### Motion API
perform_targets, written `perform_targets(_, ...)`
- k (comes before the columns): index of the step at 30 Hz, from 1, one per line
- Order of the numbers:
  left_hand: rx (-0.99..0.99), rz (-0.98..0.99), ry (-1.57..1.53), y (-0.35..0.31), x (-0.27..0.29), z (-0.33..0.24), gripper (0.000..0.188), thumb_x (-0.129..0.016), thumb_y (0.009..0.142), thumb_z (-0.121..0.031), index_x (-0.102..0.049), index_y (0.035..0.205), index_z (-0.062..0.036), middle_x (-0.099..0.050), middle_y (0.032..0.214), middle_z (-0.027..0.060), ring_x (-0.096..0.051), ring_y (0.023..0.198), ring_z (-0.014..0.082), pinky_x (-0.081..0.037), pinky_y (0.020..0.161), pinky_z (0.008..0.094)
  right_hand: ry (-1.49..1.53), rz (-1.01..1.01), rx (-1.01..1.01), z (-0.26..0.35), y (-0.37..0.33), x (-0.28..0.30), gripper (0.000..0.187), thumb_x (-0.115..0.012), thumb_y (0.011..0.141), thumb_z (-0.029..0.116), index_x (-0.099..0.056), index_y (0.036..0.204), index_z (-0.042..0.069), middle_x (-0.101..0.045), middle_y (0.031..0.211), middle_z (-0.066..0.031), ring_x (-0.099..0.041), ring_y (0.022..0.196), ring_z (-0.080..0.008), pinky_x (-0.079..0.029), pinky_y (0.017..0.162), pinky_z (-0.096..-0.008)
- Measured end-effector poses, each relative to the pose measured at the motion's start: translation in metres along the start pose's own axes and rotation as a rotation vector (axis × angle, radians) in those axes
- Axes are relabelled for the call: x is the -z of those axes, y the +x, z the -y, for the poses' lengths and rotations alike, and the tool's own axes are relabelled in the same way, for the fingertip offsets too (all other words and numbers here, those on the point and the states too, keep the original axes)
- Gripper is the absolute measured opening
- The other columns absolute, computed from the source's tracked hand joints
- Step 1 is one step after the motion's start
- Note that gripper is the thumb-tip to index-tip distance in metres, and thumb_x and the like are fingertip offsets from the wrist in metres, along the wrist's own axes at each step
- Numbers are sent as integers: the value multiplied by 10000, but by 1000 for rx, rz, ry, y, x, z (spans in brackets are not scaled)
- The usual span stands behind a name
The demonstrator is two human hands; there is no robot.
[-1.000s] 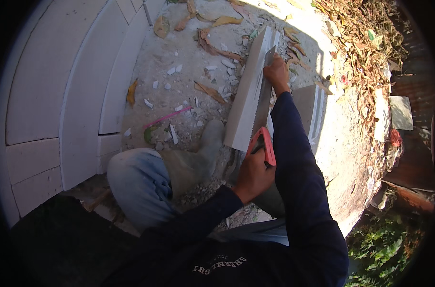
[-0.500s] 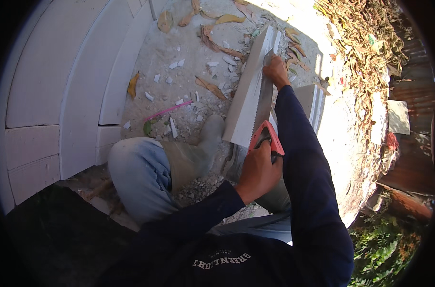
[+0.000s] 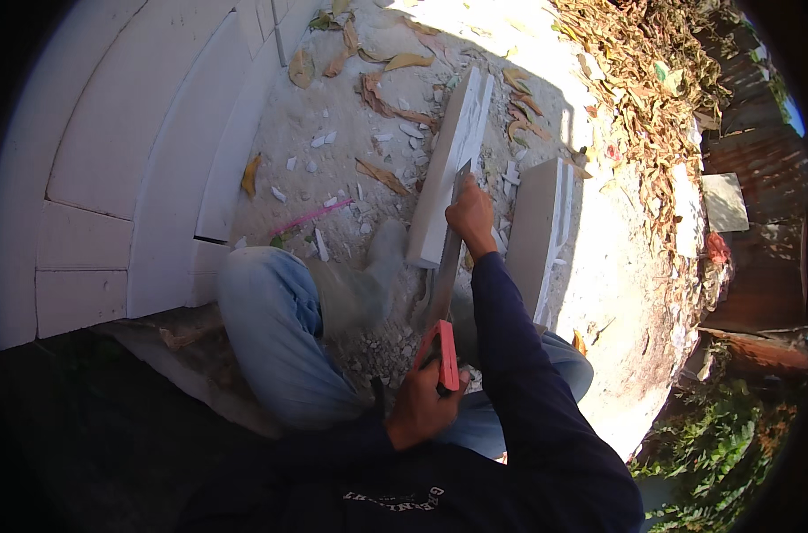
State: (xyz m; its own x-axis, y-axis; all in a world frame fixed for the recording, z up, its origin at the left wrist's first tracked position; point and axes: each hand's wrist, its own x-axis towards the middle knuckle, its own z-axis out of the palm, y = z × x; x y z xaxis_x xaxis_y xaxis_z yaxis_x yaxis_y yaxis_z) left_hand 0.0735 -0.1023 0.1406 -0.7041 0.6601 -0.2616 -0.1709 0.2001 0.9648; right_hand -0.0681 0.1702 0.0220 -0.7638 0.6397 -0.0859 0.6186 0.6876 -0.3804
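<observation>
Left hand (image 3: pixel 424 409): fingers clamped around the saw's red handle (image 3: pixel 448 357). Right hand (image 3: pixel 471 215): fingers clamped on the blade (image 3: pixel 445 286) near its tip; slipping could cut you. Blade lies along the pale block (image 3: pixel 448 173), grounded; uneven pressure might shift it.

We see dusty ground (image 3: pixel 333 107) bearing two pale blocks (image 3: pixel 435 209), white chips (image 3: pixel 322 244), dry leaves (image 3: pixel 409 61) and a pink strip (image 3: pixel 313 216).

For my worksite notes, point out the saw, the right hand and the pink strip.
Saw (image 3: pixel 444 289), head view: middle of the blade.
Right hand (image 3: pixel 471 214), head view: back of the hand.
Pink strip (image 3: pixel 313 216), head view: middle of its length.
</observation>
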Motion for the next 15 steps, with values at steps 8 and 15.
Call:
perform_targets(8, -176, -69, 19, 123, -21, 7, 248, -674, 930, -200, -613, 910, 39, -654, 796, 252, -657, 767, 451, -494, 689, 491, 2, -260, 43, -7, 124, 28, 580, -622, 735, 74, -538, 1277, -114, -687, 1004, -312, -664, 987, -467, -514, 899, -511)
perform_targets(15, -141, -117, 55, 189, -36, 18, 202, -666, 921, -136, -620, 936, 59, -649, 796, 267, -680, 787, 438, -513, 674, 443, 49, -182, 12, -22, 190, 5, 364, -645, 752, 125, -626, 1080, -33, -683, 1065, -306, -654, 1047, -467, -510, 918, -502)
